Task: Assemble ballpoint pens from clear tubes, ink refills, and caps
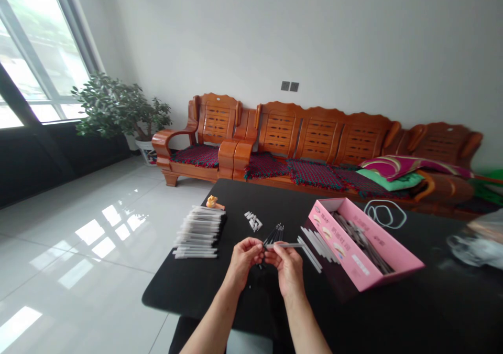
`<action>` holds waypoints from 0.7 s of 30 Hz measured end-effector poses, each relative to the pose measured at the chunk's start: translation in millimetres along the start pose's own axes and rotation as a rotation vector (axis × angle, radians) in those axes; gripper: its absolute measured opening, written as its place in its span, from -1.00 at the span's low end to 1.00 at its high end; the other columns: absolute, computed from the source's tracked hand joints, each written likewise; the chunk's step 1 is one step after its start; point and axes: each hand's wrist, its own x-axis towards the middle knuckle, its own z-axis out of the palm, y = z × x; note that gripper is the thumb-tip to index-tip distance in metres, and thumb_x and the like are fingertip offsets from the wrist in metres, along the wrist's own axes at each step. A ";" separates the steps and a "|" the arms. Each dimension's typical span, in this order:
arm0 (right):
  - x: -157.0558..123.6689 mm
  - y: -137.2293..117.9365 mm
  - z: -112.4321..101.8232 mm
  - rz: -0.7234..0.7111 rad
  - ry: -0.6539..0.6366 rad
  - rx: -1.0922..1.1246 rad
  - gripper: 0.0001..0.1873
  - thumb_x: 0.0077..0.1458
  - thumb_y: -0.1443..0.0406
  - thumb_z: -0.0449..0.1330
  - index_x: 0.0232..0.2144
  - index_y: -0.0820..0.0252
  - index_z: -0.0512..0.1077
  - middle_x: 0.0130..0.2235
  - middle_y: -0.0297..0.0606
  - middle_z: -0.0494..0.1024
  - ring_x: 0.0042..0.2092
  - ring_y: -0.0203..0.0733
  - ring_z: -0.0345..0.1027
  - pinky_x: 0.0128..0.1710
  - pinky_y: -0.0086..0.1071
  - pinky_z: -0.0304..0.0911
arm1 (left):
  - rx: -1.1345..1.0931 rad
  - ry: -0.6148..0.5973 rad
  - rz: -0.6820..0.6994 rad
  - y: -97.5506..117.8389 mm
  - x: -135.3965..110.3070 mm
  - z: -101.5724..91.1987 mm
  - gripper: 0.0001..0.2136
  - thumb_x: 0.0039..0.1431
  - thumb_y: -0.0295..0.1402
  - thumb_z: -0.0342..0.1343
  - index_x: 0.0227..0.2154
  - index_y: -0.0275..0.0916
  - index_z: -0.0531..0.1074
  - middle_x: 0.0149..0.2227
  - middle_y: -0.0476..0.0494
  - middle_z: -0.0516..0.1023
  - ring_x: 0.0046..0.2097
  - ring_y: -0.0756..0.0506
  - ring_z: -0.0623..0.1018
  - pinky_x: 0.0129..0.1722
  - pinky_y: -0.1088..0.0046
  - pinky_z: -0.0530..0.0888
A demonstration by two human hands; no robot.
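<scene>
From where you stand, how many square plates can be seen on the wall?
2: one wall plate and another wall plate right beside it, both on the white wall above the wooden sofa. The sofa may hide others lower down.

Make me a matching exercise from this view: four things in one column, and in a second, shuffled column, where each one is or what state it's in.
Things:
1. Thin white plastic tube
2. Pink cardboard box
3. White elastic loops
4. Small orange figurine

Places or states:
A. Lying flat beyond the box on the black table
B. Near the table's far left corner
C. Pinched in the right hand
D. Open, holding dark sticks

Pairs: 1-C, 2-D, 3-A, 4-B
</scene>
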 end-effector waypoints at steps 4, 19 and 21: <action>0.2 0.8 -0.6 -0.010 0.001 -0.010 -0.61 -0.24 0.25 0.48 -0.36 0.30 0.45 -0.47 -0.16 0.64 -0.51 -0.15 0.54 -0.55 -0.42 0.46 | 0.003 -0.003 -0.003 -1.0 0.4 0.3 -0.70 -0.16 -0.28 0.41 -0.42 -0.37 0.50 -0.54 -0.03 0.50 -0.54 0.11 0.43 -0.51 0.63 0.37; -0.4 2.4 -2.0 -0.012 0.016 -0.015 -0.59 -0.25 0.21 0.49 -0.38 0.29 0.47 -0.49 -0.16 0.64 -0.51 -0.08 0.55 -0.55 -0.38 0.47 | 0.053 0.021 0.012 -3.3 0.1 4.6 -0.69 -0.20 -0.27 0.42 -0.44 -0.36 0.50 -0.58 -0.03 0.49 -0.58 0.09 0.40 -0.53 0.60 0.35; -0.8 2.2 -1.7 -0.011 0.015 -0.016 -0.59 -0.27 0.20 0.50 -0.39 0.29 0.47 -0.49 -0.17 0.63 -0.52 -0.08 0.54 -0.56 -0.37 0.47 | 0.063 0.027 0.024 -3.5 0.2 5.2 -0.69 -0.22 -0.26 0.42 -0.44 -0.35 0.50 -0.58 -0.03 0.49 -0.58 0.09 0.39 -0.53 0.59 0.34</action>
